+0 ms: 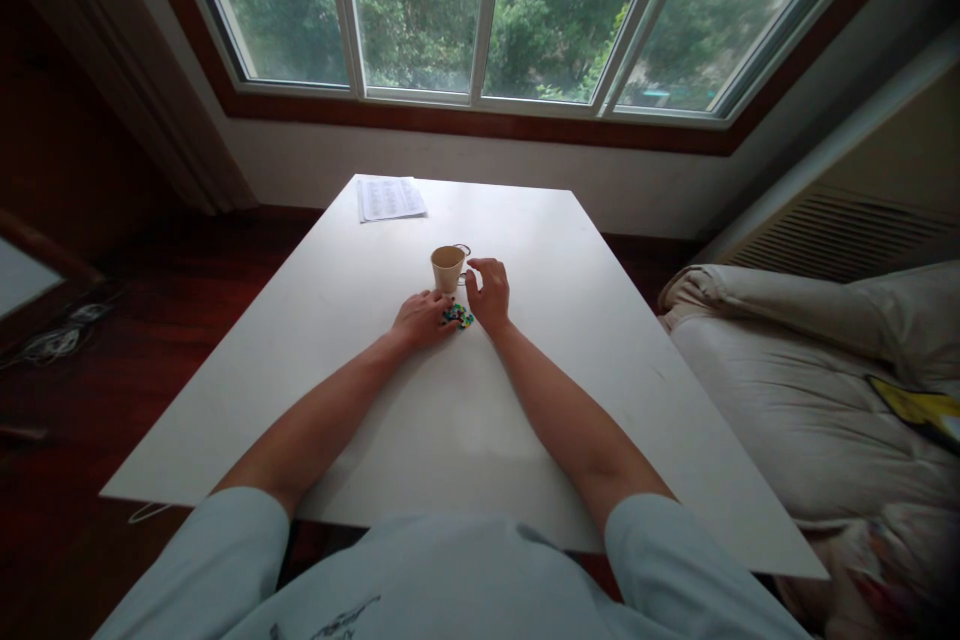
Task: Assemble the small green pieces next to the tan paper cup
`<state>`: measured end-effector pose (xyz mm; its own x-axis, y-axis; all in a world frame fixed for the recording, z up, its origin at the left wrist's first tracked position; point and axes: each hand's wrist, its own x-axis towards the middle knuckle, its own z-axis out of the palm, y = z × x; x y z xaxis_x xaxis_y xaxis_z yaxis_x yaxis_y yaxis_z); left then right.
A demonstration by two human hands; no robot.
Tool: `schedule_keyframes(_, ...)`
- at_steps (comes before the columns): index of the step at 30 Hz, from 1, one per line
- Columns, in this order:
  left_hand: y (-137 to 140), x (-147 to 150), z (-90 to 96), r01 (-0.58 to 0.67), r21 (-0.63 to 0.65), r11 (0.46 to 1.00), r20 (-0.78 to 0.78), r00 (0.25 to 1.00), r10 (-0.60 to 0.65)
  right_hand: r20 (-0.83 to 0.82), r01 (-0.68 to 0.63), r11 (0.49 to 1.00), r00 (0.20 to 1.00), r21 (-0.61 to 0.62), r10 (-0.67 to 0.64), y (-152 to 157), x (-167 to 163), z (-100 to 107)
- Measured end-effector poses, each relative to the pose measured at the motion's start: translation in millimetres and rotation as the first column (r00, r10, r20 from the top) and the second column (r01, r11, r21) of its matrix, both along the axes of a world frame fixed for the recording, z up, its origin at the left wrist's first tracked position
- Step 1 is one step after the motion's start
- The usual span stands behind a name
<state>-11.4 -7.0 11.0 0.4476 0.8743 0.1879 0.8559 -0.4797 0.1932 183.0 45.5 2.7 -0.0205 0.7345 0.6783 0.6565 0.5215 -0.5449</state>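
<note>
A light brown paper cup (448,272) stands upright on the white table, its mouth facing up; what is inside cannot be made out. Close in front of it lies a small heap of green, yellow and dark beads (458,318). My left hand (423,319) rests low on the table at the heap's left edge, fingers stretched out beside the beads. To the right of the cup, my right hand (490,292) is raised with curled fingers, thumb and index finger towards the cup. A thin dark cord (463,248) loops by the cup's rim and seems to reach these fingertips.
Sheets of printed paper (391,199) lie at the table's far left corner. The white table (570,400) stands before a wide window (480,10). A light padded sofa (765,390) is close on the right, and cables (64,335) lie on the left.
</note>
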Motion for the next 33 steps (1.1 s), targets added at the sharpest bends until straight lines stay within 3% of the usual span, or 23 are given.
schedule_keyframes(8, 5, -6, -2.9, 0.032, -0.010, 0.999, 0.026, 0.999, -0.031, -0.067, 0.034, 0.978, 0.997, -0.207, -0.049, -1, -3, -8)
schedule_keyframes(24, 2, -1, -2.0, 0.046, 0.008, 0.999, -0.065, 0.997, -0.045, -0.099, 0.021, 0.951, 0.994, -0.309, -0.055, -3, -6, -8)
schedule_keyframes(28, 3, 0, -3.8, 0.021, 0.014, 1.000, -0.062, 0.998, -0.020, -0.022, 0.018, 0.936, 0.999, -0.350, -0.027, -1, -6, -10)
schedule_keyframes(33, 5, -3, -2.6, -0.052, 0.004, 0.999, -0.025, 0.998, 0.053, 0.271, 0.045, 0.904, 0.959, -0.425, 0.080, -4, -9, -5)
